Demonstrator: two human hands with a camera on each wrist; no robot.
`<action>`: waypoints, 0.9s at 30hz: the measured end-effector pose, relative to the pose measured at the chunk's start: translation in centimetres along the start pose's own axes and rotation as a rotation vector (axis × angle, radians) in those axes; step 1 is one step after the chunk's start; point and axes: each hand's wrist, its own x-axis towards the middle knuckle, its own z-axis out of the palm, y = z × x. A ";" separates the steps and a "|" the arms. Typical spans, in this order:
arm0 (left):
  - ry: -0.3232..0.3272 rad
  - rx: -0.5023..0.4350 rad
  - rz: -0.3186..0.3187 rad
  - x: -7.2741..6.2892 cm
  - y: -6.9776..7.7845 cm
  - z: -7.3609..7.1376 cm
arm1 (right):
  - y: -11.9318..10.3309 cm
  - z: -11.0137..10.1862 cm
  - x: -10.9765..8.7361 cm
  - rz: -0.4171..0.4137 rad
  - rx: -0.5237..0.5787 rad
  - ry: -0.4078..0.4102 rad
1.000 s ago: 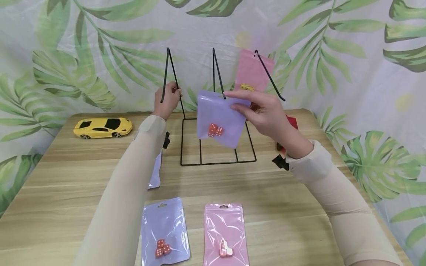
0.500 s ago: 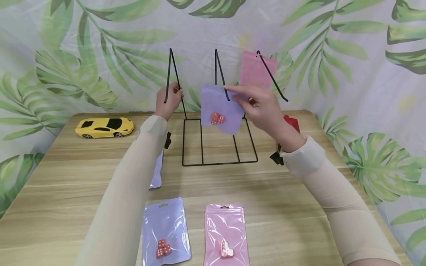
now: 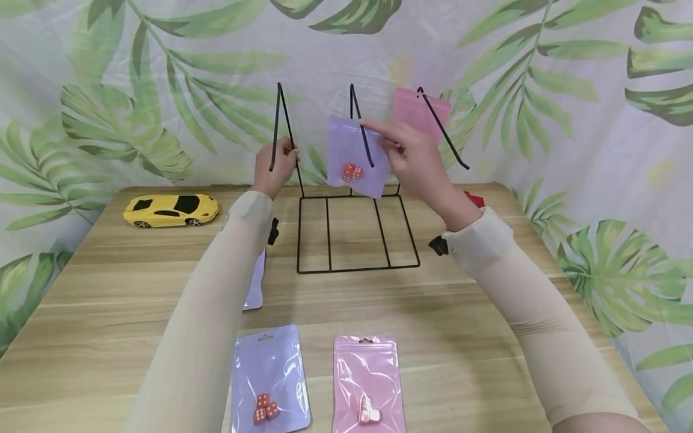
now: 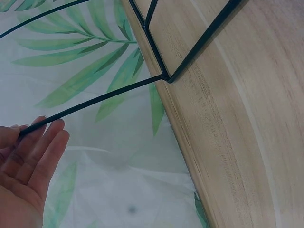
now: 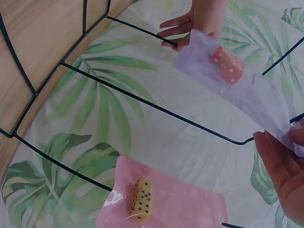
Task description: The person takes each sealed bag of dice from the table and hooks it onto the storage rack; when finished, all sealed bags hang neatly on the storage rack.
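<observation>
My left hand (image 3: 276,165) pinches the left upright of a black wire display rack (image 3: 358,270) between thumb and fingers. With thumb and fingers, my right hand (image 3: 414,159) holds the upper right of a purple zip bag (image 3: 341,144) with red dice inside. The bag is on the rack's middle arm, whose front end shows before it. On the right arm hangs a pink zip bag (image 3: 417,111), partly behind my right hand; the right wrist view shows yellow dice (image 5: 141,199) in it. The purple bag's hole is too small to make out.
A purple bag (image 3: 271,361) and a pink bag (image 3: 365,373), both with dice, lie at the table's front. Another purple bag (image 3: 255,285) is partly under my left sleeve. A yellow toy car (image 3: 170,210) stands left; a red object (image 3: 475,199) shows behind my right wrist.
My right hand has moved the purple bag up and back along the middle arm, away from its front end. The left hand keeps its grip on the upright.
</observation>
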 end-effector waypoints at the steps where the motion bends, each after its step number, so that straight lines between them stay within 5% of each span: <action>1: 0.000 0.000 -0.001 0.0 0.0 0.0 | 0.0 0.1 0.3 0.027 -0.002 -0.020; 9: -0.009 -0.005 -0.015 0.0 -0.3 0.0 | 0.9 0.9 2.7 0.128 -0.022 -0.137; 27: -0.010 0.022 0.015 0.2 -0.1 -0.1 | 2.3 2.3 6.3 0.272 -0.073 -0.159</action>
